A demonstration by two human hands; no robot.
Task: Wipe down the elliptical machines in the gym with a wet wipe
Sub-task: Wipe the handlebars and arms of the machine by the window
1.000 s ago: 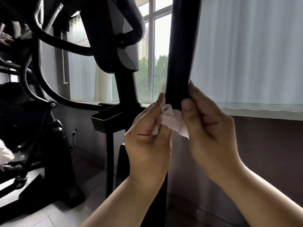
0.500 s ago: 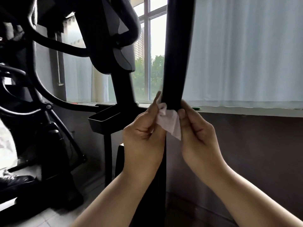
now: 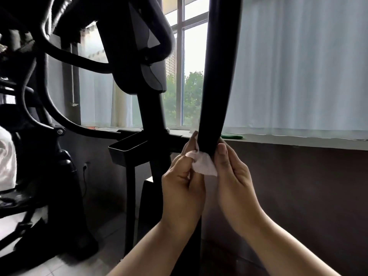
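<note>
On the head camera I have the crumpled white wet wipe [image 3: 205,166] looped round the thick black upright bar [image 3: 217,76] of the elliptical, level with the window sill [image 3: 298,139]. My left hand [image 3: 182,186] and right hand [image 3: 233,176] each pinch an end, close together either side of the bar. I judge the job partway: nothing shows which parts are clean, and the bar's lower run and the dark curved frame tubes [image 3: 83,61] look left to do.

A wet wipe [image 3: 203,166] lying against the pole [image 3: 218,76], left hand [image 3: 183,189] sitting left of it, right hand [image 3: 236,181] right, window [image 3: 192,56] behind.
</note>
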